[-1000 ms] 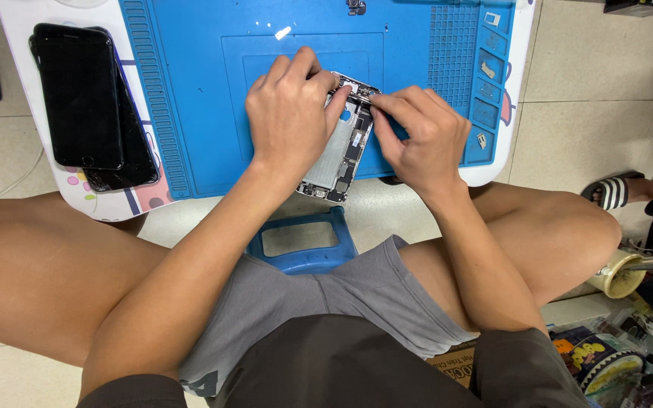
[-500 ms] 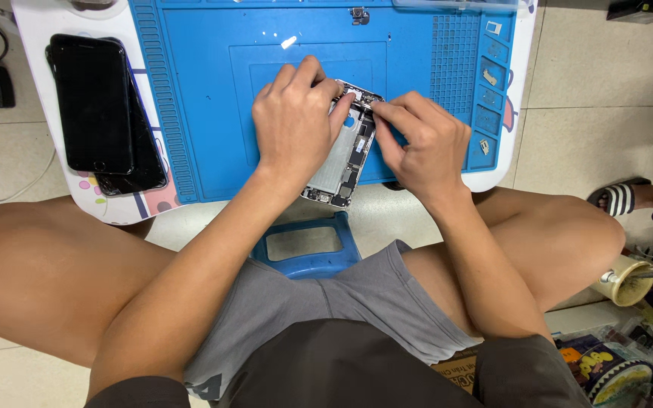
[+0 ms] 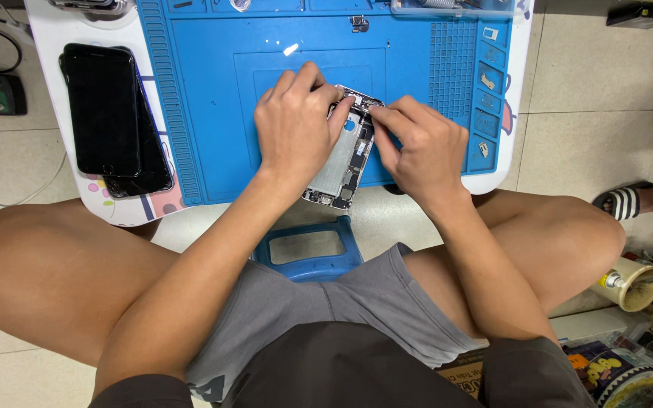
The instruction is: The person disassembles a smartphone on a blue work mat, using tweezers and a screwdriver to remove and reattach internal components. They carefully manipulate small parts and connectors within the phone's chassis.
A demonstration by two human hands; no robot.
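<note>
- My left hand (image 3: 296, 121) lies palm down over the opened phone (image 3: 344, 155), fingers curled on its upper left edge, pinning it to the blue mat (image 3: 205, 98).
- My right hand (image 3: 421, 147) sits just beside it, thumb and forefinger pressed together at the phone's top right corner; whether they pinch some small part there, I cannot tell.
- The phone lies tilted on the mat's near edge, its lower end poking over the rim toward my lap, insides facing up.
- The mat covers a white table (image 3: 54, 68).
- Left of the mat, two dark phones (image 3: 107, 113) lie stacked on the table, screens black.
- A blue stool (image 3: 307, 253) stands between my knees, below the table's edge.
</note>
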